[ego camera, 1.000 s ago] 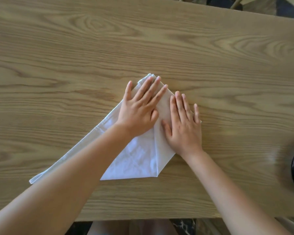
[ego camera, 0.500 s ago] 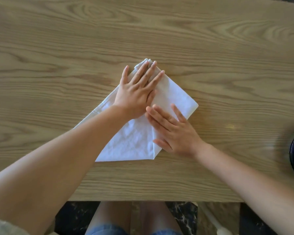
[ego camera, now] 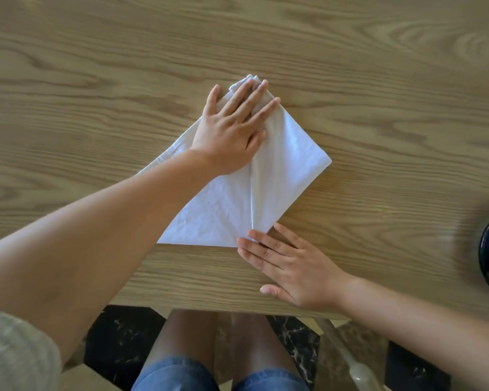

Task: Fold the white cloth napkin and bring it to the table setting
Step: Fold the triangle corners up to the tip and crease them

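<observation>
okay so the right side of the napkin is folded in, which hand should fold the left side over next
Probably the right hand. It lies flat on the table with only its fingertips at the napkin's near corner, so it is free. The left hand presses flat on the napkin's top, anchoring the point.

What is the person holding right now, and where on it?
Nothing is gripped. The left hand presses flat on the napkin near its far tip; the right hand's fingertips rest at its near corner.
</observation>
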